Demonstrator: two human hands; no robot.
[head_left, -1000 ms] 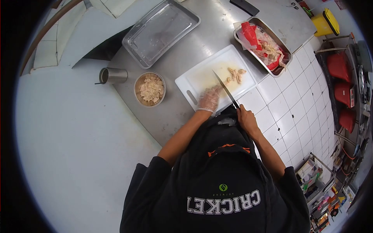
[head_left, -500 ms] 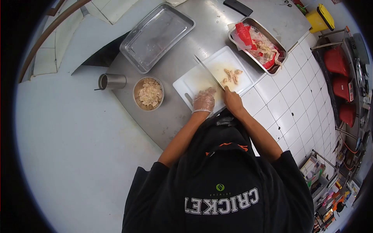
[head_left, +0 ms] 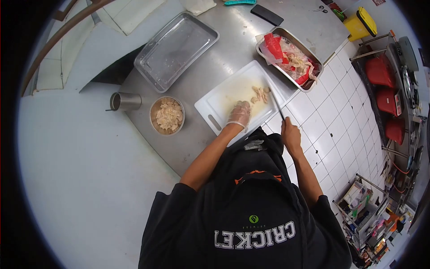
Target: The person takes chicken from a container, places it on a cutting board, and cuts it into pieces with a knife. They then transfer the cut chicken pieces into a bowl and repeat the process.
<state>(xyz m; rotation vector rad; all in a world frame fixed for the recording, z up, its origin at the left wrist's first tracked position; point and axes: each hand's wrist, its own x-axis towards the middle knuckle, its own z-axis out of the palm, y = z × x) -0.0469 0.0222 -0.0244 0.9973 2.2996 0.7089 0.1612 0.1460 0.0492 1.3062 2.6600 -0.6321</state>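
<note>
While the knife is held in the closed right hand, the gloved left hand is laid beside the meat on the board; whether anything is pinched cannot be told. Fingertips are best tucked clear of the blade.

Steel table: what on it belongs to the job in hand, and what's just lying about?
Job in hand:
- knife, in the right hand
- cutting board, under the gloved left hand
- pale pieces
- probably the filled bowl

Apparently lying about:
- flat black object
- scissors
- turquoise item
</note>
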